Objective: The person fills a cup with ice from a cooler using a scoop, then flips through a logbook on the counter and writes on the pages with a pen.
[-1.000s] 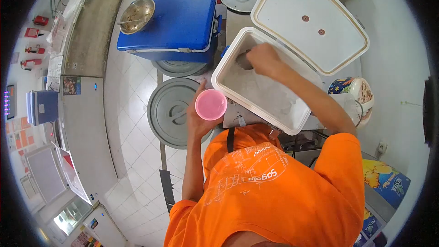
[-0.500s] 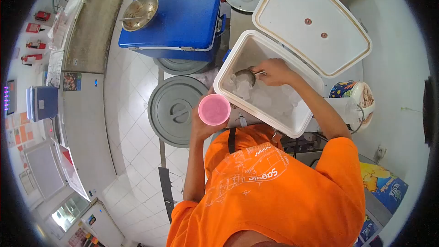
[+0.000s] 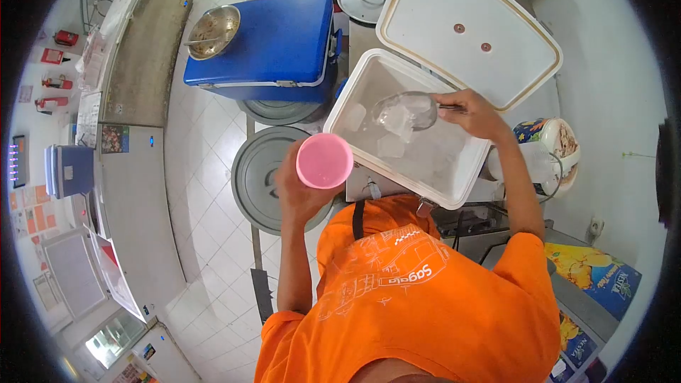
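While the right hand (image 3: 479,116) grips the scoop (image 3: 425,120) over the cooler (image 3: 454,202), I observe the left hand (image 3: 291,186) wrapped round the cup (image 3: 324,162); I judge the ice (image 3: 394,120) slippery, the cup light, best held around its middle.

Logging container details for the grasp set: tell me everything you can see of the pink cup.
The pink cup looks like smooth plastic, with a round, wide mouth and a slightly paler rim. It has no lid. The mouth faces the camera, so it seems roughly upright. The left hand grips it around the outside, next to the open white cooler; whether the cup touches the cooler is unclear. The inside shows pink; I can't tell whether it contains anything.
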Motion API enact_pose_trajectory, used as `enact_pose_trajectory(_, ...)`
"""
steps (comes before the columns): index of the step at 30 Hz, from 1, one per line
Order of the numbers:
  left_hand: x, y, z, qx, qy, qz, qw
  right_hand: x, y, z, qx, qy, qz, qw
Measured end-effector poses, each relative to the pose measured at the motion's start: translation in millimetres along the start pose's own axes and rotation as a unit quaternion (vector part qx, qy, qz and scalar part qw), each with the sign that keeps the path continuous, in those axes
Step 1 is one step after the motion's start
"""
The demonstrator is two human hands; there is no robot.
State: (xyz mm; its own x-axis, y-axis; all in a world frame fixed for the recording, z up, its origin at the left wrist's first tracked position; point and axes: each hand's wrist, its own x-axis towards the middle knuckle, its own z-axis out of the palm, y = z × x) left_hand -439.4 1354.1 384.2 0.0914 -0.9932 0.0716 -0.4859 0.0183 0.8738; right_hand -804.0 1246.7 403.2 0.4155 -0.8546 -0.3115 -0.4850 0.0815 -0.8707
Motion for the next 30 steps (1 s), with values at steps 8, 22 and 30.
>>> enact_pose_trajectory(8,23,79,11,-0.016,-0.030,0.125,0.992,-52,-116,-60,-0.081,0.022,-0.098,0.992)
enact_pose_trajectory(22,38,101,86,-0.144,0.001,0.127,0.981,-93,-140,-68,-0.231,0.151,-0.115,0.954)
enact_pose_trajectory(30,41,93,98,-0.145,0.038,0.102,0.983,-108,-93,-70,-0.040,0.146,-0.054,0.987)
